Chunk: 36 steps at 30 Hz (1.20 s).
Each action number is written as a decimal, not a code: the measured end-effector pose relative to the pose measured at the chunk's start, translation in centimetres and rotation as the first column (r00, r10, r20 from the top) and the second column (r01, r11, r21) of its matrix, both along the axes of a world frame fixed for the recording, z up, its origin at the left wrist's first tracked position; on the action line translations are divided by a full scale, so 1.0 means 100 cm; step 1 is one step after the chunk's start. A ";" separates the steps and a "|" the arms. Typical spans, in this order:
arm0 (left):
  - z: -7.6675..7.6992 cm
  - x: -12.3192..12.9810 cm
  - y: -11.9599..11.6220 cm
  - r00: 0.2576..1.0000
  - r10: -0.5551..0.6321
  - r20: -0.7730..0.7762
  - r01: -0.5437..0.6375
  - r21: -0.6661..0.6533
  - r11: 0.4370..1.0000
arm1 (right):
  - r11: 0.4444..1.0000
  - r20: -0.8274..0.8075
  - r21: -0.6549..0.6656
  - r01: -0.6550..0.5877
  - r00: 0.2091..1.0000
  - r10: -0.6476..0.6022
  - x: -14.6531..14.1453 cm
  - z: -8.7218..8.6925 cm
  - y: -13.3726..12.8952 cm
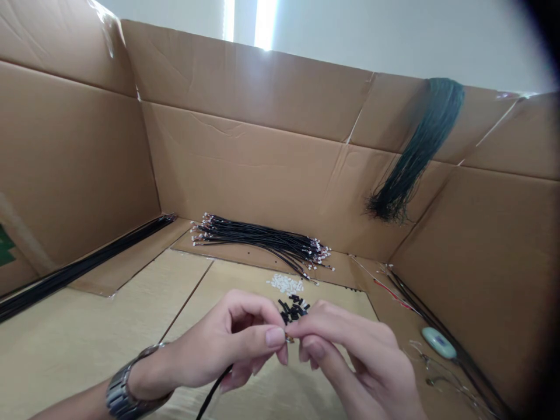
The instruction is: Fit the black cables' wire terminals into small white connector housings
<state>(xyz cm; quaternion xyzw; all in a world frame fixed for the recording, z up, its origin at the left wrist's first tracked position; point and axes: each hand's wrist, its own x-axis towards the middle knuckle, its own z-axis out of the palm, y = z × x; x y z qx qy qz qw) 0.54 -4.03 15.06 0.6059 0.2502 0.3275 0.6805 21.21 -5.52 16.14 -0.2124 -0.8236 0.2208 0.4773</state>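
My left hand [245,338] is closed in a pinch around a black cable [213,392], which trails down out of its palm toward the bottom edge. Small orange and white wire ends [289,338] peek out between the fingertips of both hands. Against them presses the index finger of my right hand [354,356], its thumb curled just below; the exact grip there is partly hidden. Right behind the fingertips lies a pile of short black tube pieces [294,308]. Farther back is a heap of small white connector housings [285,284].
Cardboard walls [254,157] enclose the table [144,326]. A bundle of black cables with white connectors [258,236] lies along the back. Long black cables [87,259] run at left. Dark green wires [420,151] hang over the wall. At right sits a pale green oval object [438,342].
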 end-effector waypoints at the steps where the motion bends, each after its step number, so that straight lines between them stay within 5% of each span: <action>1: -0.003 0.000 -0.001 0.999 0.035 0.025 -0.035 0.009 0.999 | 1.000 -0.028 -0.007 0.010 1.000 -0.010 -0.001 -0.002 0.000; 8: -0.012 0.001 -0.004 0.979 0.164 0.124 -0.178 0.108 0.978 | 0.983 -0.060 -0.120 0.141 0.987 -0.149 -0.005 -0.011 -0.007; 16: -0.006 0.004 -0.007 0.972 0.185 0.147 -0.211 0.189 0.959 | 0.973 -0.032 -0.010 0.232 0.972 -0.233 -0.009 -0.008 -0.008; 22: -0.003 0.005 -0.008 0.973 0.180 0.143 -0.207 0.201 0.957 | 0.991 -0.064 0.016 0.131 0.989 -0.130 -0.011 -0.005 -0.008; 36: -0.008 0.004 -0.008 0.977 0.144 0.160 -0.173 0.181 0.968 | 0.973 -0.266 0.196 0.126 0.961 -0.071 -0.022 -0.005 -0.007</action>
